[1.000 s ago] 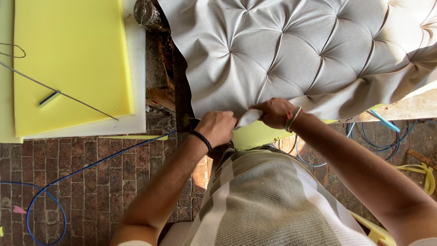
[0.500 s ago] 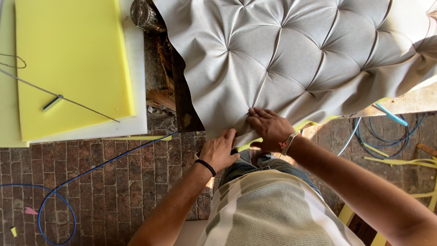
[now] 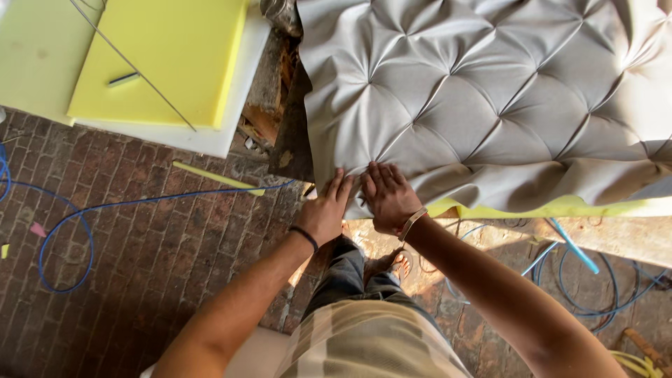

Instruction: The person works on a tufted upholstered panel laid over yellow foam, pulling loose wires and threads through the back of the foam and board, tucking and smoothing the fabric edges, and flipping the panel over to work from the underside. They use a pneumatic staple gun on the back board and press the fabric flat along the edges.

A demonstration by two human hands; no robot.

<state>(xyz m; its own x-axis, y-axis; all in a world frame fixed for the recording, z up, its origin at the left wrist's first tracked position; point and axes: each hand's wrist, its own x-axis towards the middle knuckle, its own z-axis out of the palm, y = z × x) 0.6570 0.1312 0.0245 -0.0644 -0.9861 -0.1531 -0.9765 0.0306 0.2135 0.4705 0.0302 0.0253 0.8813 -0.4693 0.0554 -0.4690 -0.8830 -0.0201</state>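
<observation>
1. Left hand (image 3: 327,210) flat on lower edge of grey tufted fabric panel (image 3: 490,98), fingers spread and pressing, nothing clasped in it.
2. Right hand (image 3: 387,198) just beside left, palm down on same edge, fingers together and smoothing; no pinch visible, holding nothing.
3. Both hands touching fabric at near-left corner of panel, right at the overhanging hem.
4. Panel lying across a raised work surface, top right of view, diamond tufts and pleats formed across all of the visible face.
5. Progress judgement: tufting looks done over the visible area; lower edge loose and draping, yellow foam strip (image 3: 560,206) showing under it, so edge likely not pulled under or fixed yet. Underside hidden, cannot tell fastening.
6. Black band on left wrist, metal bracelet (image 3: 411,222) on right wrist.
7. Yellow foam sheet (image 3: 161,56) top left, resting on a white board (image 3: 231,133), with a long thin rod (image 3: 140,73) and a small grey tool (image 3: 123,79) on top.
8. Floor of worn red brick (image 3: 140,231), dusty, with a blue cable (image 3: 77,217) looped at left and more blue cable (image 3: 581,280) at right.
9. Thin yellow foam offcut (image 3: 217,178) on the bricks near the panel's corner.
10. Sandalled foot (image 3: 399,264) visible under the arms, standing near the panel edge.
</observation>
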